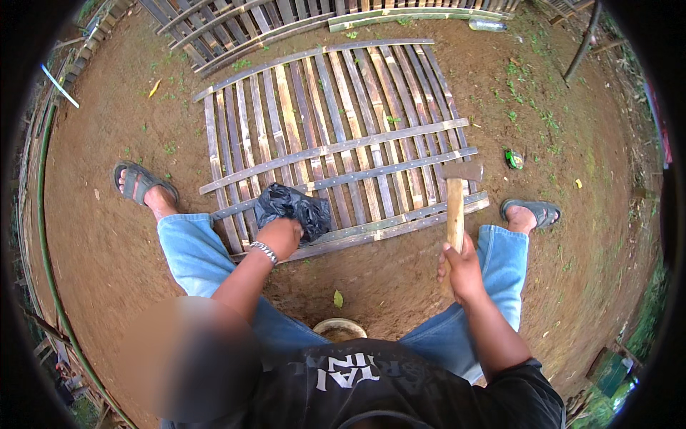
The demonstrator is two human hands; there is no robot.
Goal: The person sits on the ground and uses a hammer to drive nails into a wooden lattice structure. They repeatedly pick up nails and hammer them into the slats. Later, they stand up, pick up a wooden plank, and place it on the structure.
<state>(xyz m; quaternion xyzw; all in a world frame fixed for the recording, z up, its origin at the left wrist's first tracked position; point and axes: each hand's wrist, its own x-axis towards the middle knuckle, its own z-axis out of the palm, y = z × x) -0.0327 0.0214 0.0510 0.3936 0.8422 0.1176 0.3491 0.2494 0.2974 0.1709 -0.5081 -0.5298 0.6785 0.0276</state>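
My right hand (463, 270) is closed round the wooden handle of a hatchet (455, 207). Its rusty head points away from me, over the right edge of a slatted bamboo panel (336, 154). At the panel's near left part, my left hand (281, 237) is curled against a crumpled black plastic bag (293, 207). The bag hides some of its fingertips, and what the bag contains cannot be seen. The panel lies flat on the ground, its long slats crossed by several strips dotted with nail heads.
A second slatted panel (236, 28) lies beyond the first. On the dirt at right sits a green and black tape measure (513, 159). A clear bottle (488, 25) is at the far right. Between my legs stands a pale round container (340, 323). My sandalled feet flank the panel.
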